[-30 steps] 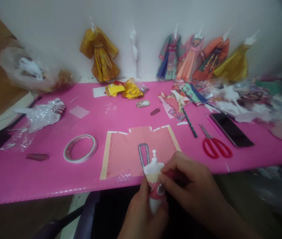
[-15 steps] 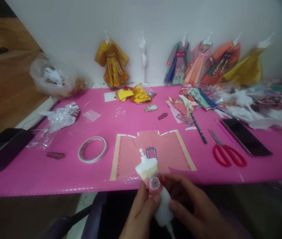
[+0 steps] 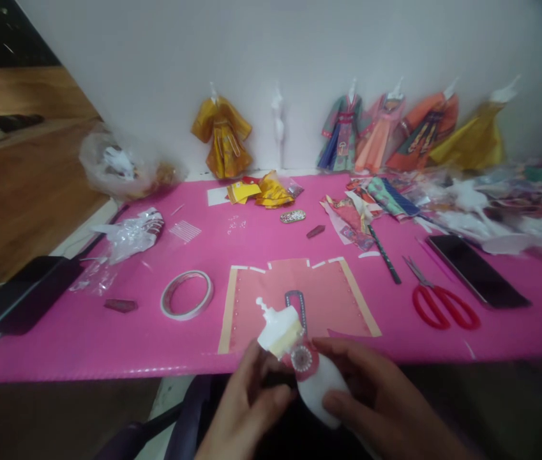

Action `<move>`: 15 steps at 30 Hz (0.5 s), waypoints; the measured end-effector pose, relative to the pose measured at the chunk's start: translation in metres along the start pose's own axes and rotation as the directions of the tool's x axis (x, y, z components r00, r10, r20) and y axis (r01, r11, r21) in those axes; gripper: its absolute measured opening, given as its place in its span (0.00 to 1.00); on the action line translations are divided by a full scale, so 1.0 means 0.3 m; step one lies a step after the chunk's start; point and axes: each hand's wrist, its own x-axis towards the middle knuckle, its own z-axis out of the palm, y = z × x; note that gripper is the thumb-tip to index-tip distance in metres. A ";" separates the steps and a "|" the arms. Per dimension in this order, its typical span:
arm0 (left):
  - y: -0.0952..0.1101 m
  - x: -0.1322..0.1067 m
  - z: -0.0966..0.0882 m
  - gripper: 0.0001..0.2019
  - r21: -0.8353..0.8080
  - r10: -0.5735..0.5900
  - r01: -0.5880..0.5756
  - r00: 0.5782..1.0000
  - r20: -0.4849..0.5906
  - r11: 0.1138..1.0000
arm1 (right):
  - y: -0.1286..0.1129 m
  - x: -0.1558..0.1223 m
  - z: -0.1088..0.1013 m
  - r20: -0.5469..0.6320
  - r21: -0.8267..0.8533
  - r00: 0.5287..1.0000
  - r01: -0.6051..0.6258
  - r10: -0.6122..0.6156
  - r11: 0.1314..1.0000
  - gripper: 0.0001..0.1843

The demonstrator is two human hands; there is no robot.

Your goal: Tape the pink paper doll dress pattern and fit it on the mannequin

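Both my hands hold a small white doll mannequin [image 3: 316,383] just below the near edge of the pink table [image 3: 83,345]. It leans to the left and wears a cream band and a pink wrap with a round beaded ornament. My left hand [image 3: 246,409] pinches its left side with thumb and fingers. My right hand [image 3: 371,402] grips its lower body from the right. Just beyond lies a flat salmon paper garment piece [image 3: 332,300] with tan borders and a grey beaded strip.
A roll of clear tape [image 3: 187,294] lies left of the paper piece. Red scissors [image 3: 438,303], a dark pencil [image 3: 383,252] and a black phone [image 3: 476,271] lie to the right. Several dressed doll mannequins [image 3: 347,131] line the wall. Plastic bags sit at left.
The mannequin has gone from upright to leaning left, and my hands have shifted their hold lower on it. The camera has turned a little to the left.
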 end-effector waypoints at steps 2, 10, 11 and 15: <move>0.031 -0.009 -0.029 0.26 0.031 0.097 -0.094 0.985 -0.144 0.995 | -0.028 0.017 -0.012 0.035 -0.131 0.998 0.060 -0.056 0.990 0.23; 0.098 0.001 -0.030 0.23 0.201 0.206 -0.142 0.914 -0.349 0.969 | -0.105 0.080 -0.040 0.210 -0.431 0.964 0.239 -0.161 0.870 0.22; 0.103 0.006 -0.030 0.22 0.221 0.218 -0.150 0.921 -0.323 0.964 | -0.108 0.084 -0.047 0.220 -0.462 0.962 0.246 -0.159 0.852 0.21; 0.114 0.022 -0.039 0.23 0.260 0.231 -0.171 0.948 -0.221 0.950 | -0.114 0.096 -0.075 0.218 -0.586 0.966 0.245 -0.141 0.773 0.22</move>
